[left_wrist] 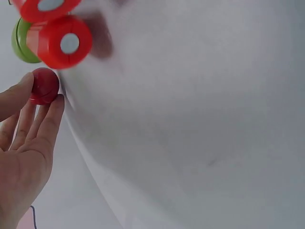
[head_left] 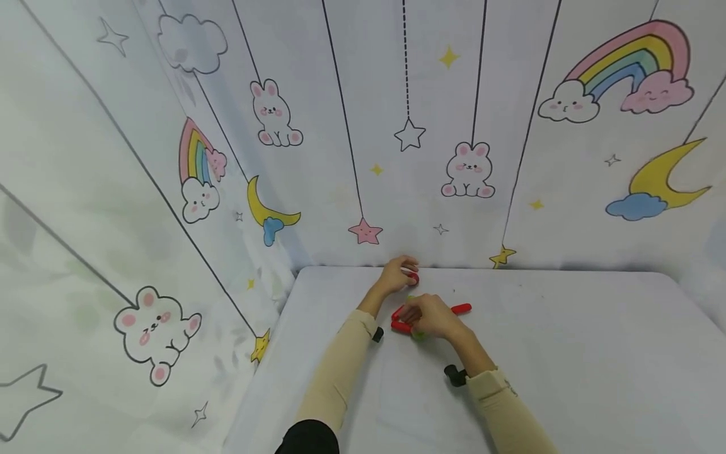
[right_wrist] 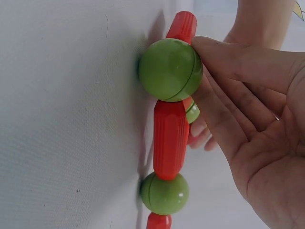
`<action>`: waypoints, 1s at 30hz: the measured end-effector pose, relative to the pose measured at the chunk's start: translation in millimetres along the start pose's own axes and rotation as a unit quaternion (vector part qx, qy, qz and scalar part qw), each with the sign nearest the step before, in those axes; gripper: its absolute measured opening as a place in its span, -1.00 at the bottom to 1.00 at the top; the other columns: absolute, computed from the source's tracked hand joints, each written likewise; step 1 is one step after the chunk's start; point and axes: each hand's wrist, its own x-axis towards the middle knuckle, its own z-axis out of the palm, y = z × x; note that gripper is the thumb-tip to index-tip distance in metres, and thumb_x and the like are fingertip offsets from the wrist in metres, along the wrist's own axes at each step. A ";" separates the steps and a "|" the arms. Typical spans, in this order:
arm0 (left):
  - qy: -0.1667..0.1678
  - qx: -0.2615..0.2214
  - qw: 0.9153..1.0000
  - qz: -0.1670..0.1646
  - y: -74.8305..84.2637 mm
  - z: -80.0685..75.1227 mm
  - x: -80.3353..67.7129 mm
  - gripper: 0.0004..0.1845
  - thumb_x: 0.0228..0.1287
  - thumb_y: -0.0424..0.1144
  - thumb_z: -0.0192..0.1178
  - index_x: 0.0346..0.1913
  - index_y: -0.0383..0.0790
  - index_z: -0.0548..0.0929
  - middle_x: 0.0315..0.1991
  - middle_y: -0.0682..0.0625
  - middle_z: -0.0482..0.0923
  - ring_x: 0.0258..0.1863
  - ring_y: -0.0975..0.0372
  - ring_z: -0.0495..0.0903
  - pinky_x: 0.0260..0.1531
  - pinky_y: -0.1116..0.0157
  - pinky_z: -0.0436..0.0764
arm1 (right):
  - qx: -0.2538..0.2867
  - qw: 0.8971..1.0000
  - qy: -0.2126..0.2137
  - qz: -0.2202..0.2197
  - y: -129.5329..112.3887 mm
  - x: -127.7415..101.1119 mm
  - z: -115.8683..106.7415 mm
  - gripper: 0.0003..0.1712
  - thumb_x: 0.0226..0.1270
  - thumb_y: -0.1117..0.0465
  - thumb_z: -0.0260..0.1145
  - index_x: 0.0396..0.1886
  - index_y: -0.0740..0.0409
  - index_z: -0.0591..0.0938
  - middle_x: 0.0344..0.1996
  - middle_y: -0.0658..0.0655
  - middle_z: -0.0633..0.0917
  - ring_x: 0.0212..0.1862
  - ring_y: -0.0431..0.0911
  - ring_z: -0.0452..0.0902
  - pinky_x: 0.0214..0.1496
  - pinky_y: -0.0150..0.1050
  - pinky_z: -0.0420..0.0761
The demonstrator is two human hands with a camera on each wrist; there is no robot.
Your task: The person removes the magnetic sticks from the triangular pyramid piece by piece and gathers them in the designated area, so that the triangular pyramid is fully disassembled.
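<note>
A chain of red rods (head_left: 460,309) and green balls (head_left: 418,335) lies on the grey table (head_left: 567,353) near the back wall. In the right wrist view my right hand (right_wrist: 200,86) pinches the upper green ball (right_wrist: 170,69), thumb on it and fingers behind the red rod (right_wrist: 170,138); a second green ball (right_wrist: 165,193) sits at the rod's other end. My right hand (head_left: 420,313) covers the chain's middle. My left hand (head_left: 405,272) is just beyond it, and in the left wrist view my left hand (left_wrist: 40,95) pinches a small dark red ball (left_wrist: 44,86) beside two red rod ends (left_wrist: 64,42).
Cartoon-printed fabric walls (head_left: 351,157) close the table at the back and on the left. The table's left edge (head_left: 266,353) runs close to my left forearm. Bare grey surface stretches to the right and towards me.
</note>
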 end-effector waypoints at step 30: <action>0.115 -0.033 0.992 -0.030 -30.2 -95.3 -50.5 -0.48 0.26 -0.61 0.34 0.29 -0.43 0.56 0.16 -0.27 0.63 0.18 -0.07 0.68 0.06 0.14 0.72 | 0.015 0.999 0.006 0.036 0.9 0.0 2.3 -0.58 0.09 0.60 0.42 -0.06 0.21 0.77 -0.14 0.07 0.81 -0.10 -0.06 0.74 0.03 -0.12 0.73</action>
